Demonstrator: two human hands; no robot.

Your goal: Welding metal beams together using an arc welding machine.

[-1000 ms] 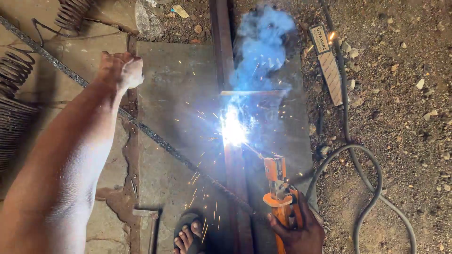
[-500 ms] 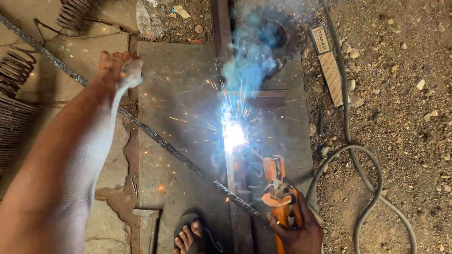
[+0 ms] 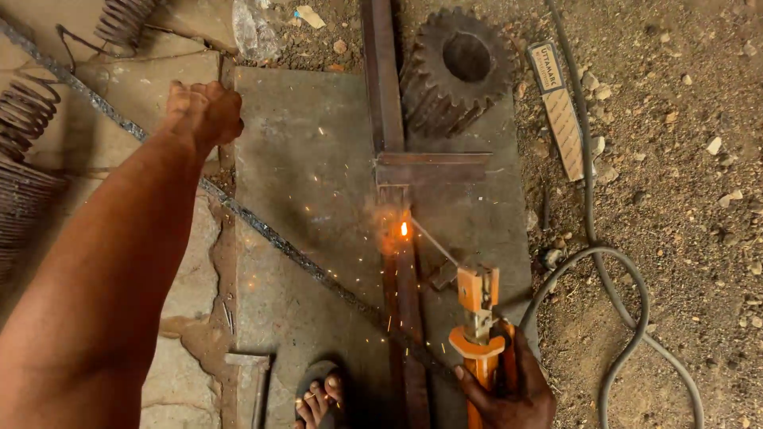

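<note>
Holder [image 3: 479,330], orange and boxy with a flared collar, sits clenched in your right hand [image 3: 509,393] at the bottom edge of the grey slab [image 3: 306,167]. Its thin rod [image 3: 433,242] slants up and left to a small orange glow [image 3: 404,230] on the rusty steel bar [image 3: 385,95], just below the joint where a short flat crosspiece [image 3: 433,168] meets that bar at a right angle. A few sparks dot the slab around the glow.

Your left hand [image 3: 203,111] is closed in a fist at the slab's top left corner, over a ribbed, twisted rod [image 3: 262,230] that runs diagonally from the upper left across the slab toward the holder; you cannot tell whether the fist actually grips it.

A dark, toothed gear [image 3: 457,67] with a round bore lies at the slab's top right, touching the bar's right side. Coiled rusty springs [image 3: 32,119] lie on the cracked stone at the left. A grey cable [image 3: 612,262] loops over the gritty, pebbled ground [image 3: 683,199] at the right, beside a narrow printed box [image 3: 559,111]. Your sandalled toes [image 3: 318,393] rest at the slab's bottom edge, near a small hammer head [image 3: 250,361].
</note>
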